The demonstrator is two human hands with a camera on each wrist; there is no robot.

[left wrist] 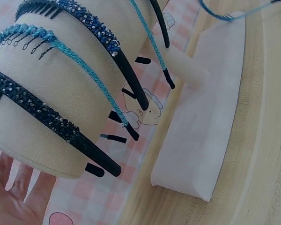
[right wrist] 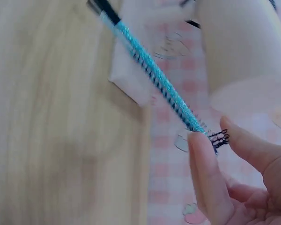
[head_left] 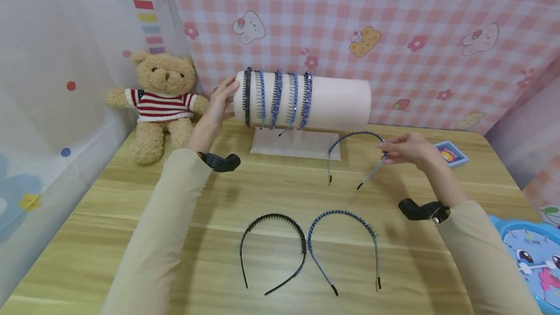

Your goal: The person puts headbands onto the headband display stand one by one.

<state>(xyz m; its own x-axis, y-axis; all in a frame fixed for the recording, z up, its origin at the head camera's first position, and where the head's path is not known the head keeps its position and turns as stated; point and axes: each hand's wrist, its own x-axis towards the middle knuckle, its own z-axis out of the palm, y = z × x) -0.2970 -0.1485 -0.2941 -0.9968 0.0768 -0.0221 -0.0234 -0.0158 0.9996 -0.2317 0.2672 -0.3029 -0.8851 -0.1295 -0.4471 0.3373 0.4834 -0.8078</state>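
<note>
My right hand (head_left: 408, 150) pinches a blue braided headband (head_left: 356, 133) by its side, holding it raised in front of the stand's right part. In the right wrist view that headband (right wrist: 161, 84) appears edge-on, its dark comb teeth by the thumb. My left hand (head_left: 221, 101) rests against the left end of a white cylindrical headband stand (head_left: 339, 101), fingers spread straight in the left wrist view. Several headbands circle the cylinder's left half, among them a black one (head_left: 247, 98) at the end and a glittery blue one (head_left: 307, 98) nearest the middle.
On the wooden table's near part lie a black toothed headband (head_left: 303, 239) and a blue braided headband (head_left: 311, 230), side by side. A teddy bear (head_left: 162, 94) sits at left. A small blue-framed picture (head_left: 455, 152) lies at right, and a blue clock (head_left: 520, 252) stands at the right edge.
</note>
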